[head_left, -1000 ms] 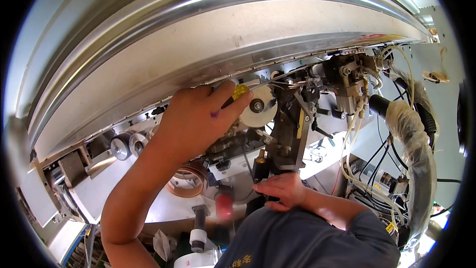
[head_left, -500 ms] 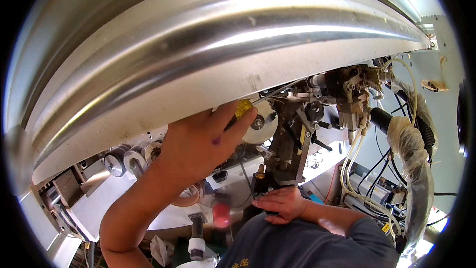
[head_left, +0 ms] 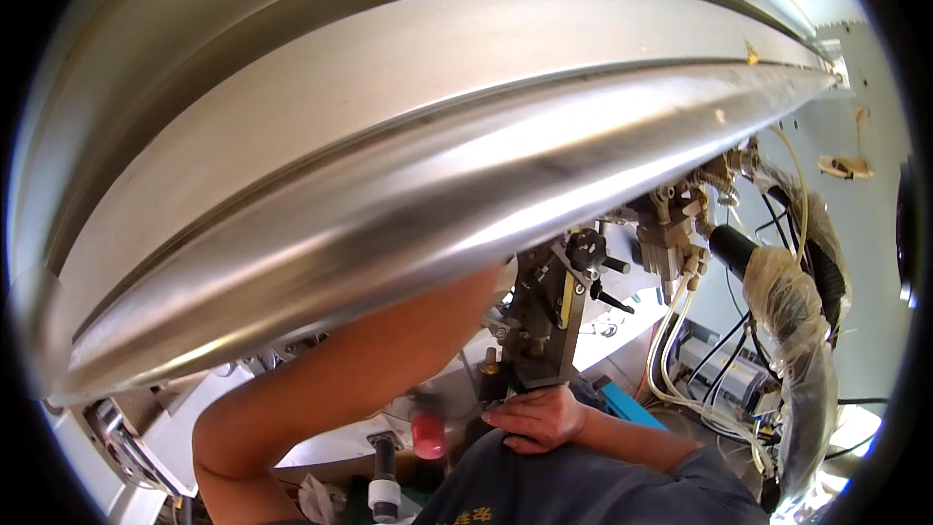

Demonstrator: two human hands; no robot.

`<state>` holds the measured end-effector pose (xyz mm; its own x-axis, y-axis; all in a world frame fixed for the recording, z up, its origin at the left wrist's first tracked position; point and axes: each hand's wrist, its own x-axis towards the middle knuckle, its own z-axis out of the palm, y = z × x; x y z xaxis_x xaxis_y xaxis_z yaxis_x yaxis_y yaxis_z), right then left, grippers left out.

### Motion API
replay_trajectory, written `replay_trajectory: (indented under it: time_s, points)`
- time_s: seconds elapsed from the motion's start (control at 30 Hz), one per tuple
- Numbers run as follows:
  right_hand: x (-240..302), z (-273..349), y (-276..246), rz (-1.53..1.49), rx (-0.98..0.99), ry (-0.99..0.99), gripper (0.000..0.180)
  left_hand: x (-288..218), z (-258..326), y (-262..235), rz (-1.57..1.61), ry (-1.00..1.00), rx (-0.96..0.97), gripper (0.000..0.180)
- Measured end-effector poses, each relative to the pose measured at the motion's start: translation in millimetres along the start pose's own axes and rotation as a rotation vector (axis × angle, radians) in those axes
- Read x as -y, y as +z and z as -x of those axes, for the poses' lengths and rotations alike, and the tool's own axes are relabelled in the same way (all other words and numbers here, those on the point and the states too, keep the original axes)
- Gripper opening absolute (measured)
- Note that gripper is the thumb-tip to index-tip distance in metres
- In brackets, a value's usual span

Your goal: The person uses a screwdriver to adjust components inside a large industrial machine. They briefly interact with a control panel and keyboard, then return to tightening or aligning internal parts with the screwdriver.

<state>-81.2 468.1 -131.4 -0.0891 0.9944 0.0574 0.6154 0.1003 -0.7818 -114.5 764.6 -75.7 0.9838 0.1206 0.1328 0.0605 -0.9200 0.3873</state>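
My left forearm (head_left: pixel 379 360) reaches up from the lower left. A thick polished metal bar (head_left: pixel 466 194) hides my left hand and anything in it. My right hand (head_left: pixel 535 418) lies at the lower end of a dark metal machine bracket (head_left: pixel 542 331), its fingers stretched out toward the left. Any grip behind those fingers does not show. On the bracket are a black knob (head_left: pixel 586 248) and a black lever (head_left: pixel 614 302). A small brass-coloured fitting (head_left: pixel 491 363) stands left of the bracket.
A plastic-wrapped hose (head_left: pixel 792 321) and pale tubes (head_left: pixel 671 360) run down the right side. A red round object (head_left: pixel 428 437) and a black-and-white cylinder (head_left: pixel 385 486) sit low in front of me. A light-coloured beam (head_left: pixel 389 68) spans the top.
The view has shifted, so the metal bar now covers my left hand and the yellow-handled screwdriver it held earlier. My right hand stays at the bracket's lower end.
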Motion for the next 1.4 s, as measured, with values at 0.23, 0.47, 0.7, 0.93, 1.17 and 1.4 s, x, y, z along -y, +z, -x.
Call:
replay_trajectory:
  time_s: [0.23,0.47,0.7,0.93,1.17,1.4]
  points:
    - [1,3,0,-0.041,-0.048,0.036,0.039,-30,11,-69,0.183,-0.349,0.161,0.033]
    - [3,5,6,0.008,-0.071,0.069,0.041,-48,12,-81,0.074,-0.241,0.115,0.029]
    - [4,3,6,-0.008,-0.134,0.044,0.04,-54,-7,-96,0.068,-0.205,0.165,0.03]
    - [3,3,7,-0.003,-0.143,0.033,0.041,-52,-11,-96,0.024,-0.177,0.227,0.03]
    - [3,4,8,0.012,-0.149,0.037,0.042,-41,-7,-88,-0.014,-0.1,0.251,0.031]
    - [6,2,8,0.004,-0.168,0.045,0.04,-55,8,-72,-0.032,-0.145,0.146,0.033]
